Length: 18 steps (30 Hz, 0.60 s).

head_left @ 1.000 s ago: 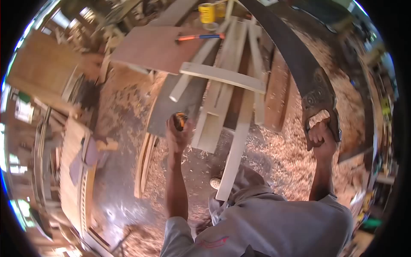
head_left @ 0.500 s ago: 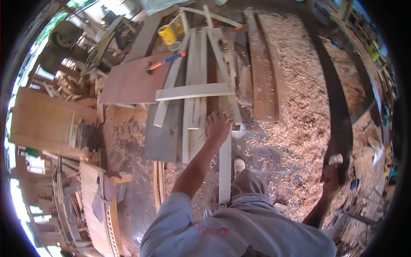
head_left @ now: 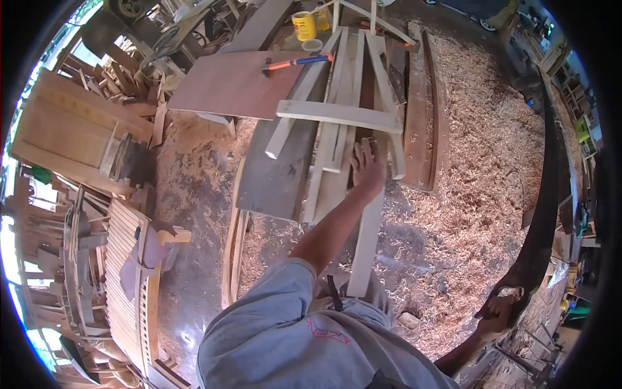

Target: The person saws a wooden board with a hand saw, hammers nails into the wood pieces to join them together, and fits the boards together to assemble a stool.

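We observe a loose, pale blue-grey cloth shirt (head_left: pixel 272 340) with soft creases across the torso. Its left sleeve (head_left: pixel 291 279) is short, ending above the elbow in a plain hem. We log a small red line-drawn print (head_left: pixel 328 332) on the front, its design too small to read. Brownish-grey cloth trousers (head_left: pixel 381 295) show beyond the shirt. Left hand (head_left: pixel 368 167) and right hand (head_left: pixel 497 314): both bare, five-fingered; forearms uncovered.
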Available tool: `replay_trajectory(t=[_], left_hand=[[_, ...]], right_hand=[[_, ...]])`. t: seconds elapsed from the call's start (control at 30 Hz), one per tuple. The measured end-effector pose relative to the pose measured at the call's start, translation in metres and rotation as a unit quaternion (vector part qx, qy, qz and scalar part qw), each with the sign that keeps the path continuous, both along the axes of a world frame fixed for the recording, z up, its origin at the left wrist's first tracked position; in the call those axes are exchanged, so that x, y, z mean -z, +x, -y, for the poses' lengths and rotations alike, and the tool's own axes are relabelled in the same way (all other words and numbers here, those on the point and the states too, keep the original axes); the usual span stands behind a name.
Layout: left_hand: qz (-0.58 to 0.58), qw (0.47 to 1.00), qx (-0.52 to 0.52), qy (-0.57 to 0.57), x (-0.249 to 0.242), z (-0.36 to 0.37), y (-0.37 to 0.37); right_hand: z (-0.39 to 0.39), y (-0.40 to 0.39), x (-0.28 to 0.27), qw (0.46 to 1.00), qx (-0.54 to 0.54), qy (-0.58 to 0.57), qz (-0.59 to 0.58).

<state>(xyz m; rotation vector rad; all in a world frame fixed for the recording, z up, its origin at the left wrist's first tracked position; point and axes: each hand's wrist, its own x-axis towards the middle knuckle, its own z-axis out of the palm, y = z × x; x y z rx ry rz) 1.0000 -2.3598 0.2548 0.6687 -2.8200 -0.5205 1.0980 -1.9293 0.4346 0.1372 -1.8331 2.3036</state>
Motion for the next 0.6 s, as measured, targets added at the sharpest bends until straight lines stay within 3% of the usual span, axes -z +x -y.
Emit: replay_trajectory(t=[0.13,0.17,0.2,0.23,0.27,0.3,0.33,0.37,0.4,0.43,0.5,0.57,0.6], left_hand=[[-0.009,0.992,0.09,0.084,-0.032,-0.015,0.08],[-0.004,0.985,0.114,0.127,-0.042,-0.016,0.105],[0.0,0.967,0.156,0.201,-0.044,-0.015,0.127],[0.007,0.941,0.198,0.274,-0.045,-0.013,0.148],[0.006,0.94,0.199,0.278,-0.059,-0.012,0.173],[-0.016,0.895,0.233,0.381,-0.085,-0.011,0.198],[-0.038,0.838,0.263,0.477,-0.11,-0.009,0.222],[-0.036,0.837,0.266,0.476,-0.129,-0.007,0.242],[-0.114,0.807,0.248,0.524,-0.145,-0.005,0.261],[-0.19,0.769,0.229,0.566,-0.158,0.0,0.277],[-0.239,0.833,0.196,0.459,-0.178,0.018,0.303],[-0.235,0.834,0.192,0.461,-0.198,0.038,0.325],[-0.225,0.838,0.157,0.471,-0.204,0.048,0.333]], right_hand=[[0.051,0.049,-0.004,0.999,-0.041,0.022,-0.015],[0.089,0.064,-0.016,0.998,0.049,0.031,-0.014],[0.083,0.067,0.0,0.975,-0.002,0.189,-0.118],[0.074,0.07,0.016,0.915,-0.051,0.34,-0.213],[0.109,0.09,0.007,0.941,-0.024,0.31,-0.13],[0.147,0.104,-0.004,0.96,0.003,0.277,-0.046],[0.156,0.105,0.02,0.919,0.026,0.362,-0.151],[0.166,0.104,0.045,0.861,0.05,0.438,-0.252],[0.203,0.125,0.029,0.932,0.003,0.345,-0.112],[0.248,0.148,0.013,0.97,-0.043,0.238,0.031],[0.289,0.156,0.015,0.925,-0.111,0.335,-0.14],[0.32,0.175,0.02,0.939,-0.191,0.278,-0.074],[0.335,0.177,0.02,0.926,-0.229,0.27,-0.131]])
